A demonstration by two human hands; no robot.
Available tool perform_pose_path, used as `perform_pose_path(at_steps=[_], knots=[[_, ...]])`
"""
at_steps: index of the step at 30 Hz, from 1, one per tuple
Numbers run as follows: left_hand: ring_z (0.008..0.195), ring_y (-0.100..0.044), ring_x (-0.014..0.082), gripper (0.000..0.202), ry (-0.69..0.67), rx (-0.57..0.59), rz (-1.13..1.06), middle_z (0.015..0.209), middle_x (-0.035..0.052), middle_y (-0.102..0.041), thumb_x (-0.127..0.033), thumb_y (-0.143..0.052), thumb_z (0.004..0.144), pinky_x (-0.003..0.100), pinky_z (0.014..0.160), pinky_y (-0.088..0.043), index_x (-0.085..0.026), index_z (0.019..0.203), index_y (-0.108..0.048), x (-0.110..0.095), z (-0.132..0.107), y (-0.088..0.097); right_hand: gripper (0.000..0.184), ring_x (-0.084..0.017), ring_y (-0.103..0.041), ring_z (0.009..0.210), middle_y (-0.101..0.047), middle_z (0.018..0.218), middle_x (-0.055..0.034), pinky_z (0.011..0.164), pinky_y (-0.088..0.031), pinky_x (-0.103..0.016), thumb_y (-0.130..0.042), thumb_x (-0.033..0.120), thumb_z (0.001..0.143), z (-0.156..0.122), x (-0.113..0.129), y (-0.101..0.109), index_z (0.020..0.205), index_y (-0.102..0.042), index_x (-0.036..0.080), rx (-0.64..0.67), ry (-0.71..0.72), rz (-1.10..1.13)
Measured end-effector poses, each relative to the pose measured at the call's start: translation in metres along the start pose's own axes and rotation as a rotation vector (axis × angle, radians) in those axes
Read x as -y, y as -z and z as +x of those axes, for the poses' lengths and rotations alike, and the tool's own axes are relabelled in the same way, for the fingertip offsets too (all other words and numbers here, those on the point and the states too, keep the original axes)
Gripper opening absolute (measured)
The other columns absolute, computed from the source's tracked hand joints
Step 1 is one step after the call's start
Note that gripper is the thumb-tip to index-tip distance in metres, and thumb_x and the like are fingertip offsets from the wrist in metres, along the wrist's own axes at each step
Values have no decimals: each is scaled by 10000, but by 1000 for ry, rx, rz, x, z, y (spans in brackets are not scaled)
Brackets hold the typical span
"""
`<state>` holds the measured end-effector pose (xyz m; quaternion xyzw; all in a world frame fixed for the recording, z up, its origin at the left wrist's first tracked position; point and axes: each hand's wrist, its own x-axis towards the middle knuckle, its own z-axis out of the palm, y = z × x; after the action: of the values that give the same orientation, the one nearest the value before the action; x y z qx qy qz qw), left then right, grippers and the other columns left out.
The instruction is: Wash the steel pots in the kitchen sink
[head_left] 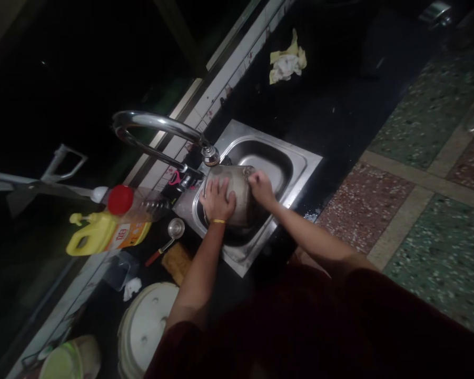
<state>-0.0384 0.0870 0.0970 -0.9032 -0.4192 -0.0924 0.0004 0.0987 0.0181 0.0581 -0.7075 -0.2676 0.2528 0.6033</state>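
A dull grey metal pot [237, 185] lies tilted in the stainless steel sink [306, 158], its scuffed outer side facing up. My left hand [218, 200], with a yellow band at the wrist, rests on the pot's side with its fingers spread. At the pot's other edge, my right hand [261, 188] is closed and pressed against the metal. A small brownish patch shows by its fingertips; whether that is a scrubber or dirt on the pot I cannot tell. Over the sink's back edge curves a chrome faucet [158, 122], its spout just above the pot. No water stream is visible.
Left of the sink stand a yellow jug [90, 237] and a red-capped clear bottle [120, 200]. Nearer lie a small ladle [176, 229], a brown sponge-like block [177, 264] and a white-lidded container [148, 321]. A crumpled yellowish cloth [287, 63] sits beyond the sink.
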Motion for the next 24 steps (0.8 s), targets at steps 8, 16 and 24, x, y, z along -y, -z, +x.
perform_pose_path(at_steps=[8,16,24], knots=[[1379,-376,315,482,2,-7,-18,1463,89,-484,-397,-478,876,562,1096,-249,-285,1334,-576,0,1,0,153,-182,-455,676,-486,660,19,720,-408,-338,-470,362,804,-21,-17,13,705,-422,256,-9,-121,-7],[1385,-364,314,490,21,16,2,1472,82,-475,-396,-472,880,558,1098,-246,-282,1347,-565,-1,1,2,230,-246,-499,902,-576,885,-88,872,-415,-426,-422,378,886,-38,-8,-11,785,-561,225,92,232,-223],[1360,-395,292,439,-65,77,-55,1454,45,-501,-405,-451,914,528,1120,-215,-313,1323,-583,-14,55,-5,417,-286,-357,1333,-526,1326,-123,1120,-243,-533,-281,372,968,35,-15,-10,1164,-609,206,70,252,-364]])
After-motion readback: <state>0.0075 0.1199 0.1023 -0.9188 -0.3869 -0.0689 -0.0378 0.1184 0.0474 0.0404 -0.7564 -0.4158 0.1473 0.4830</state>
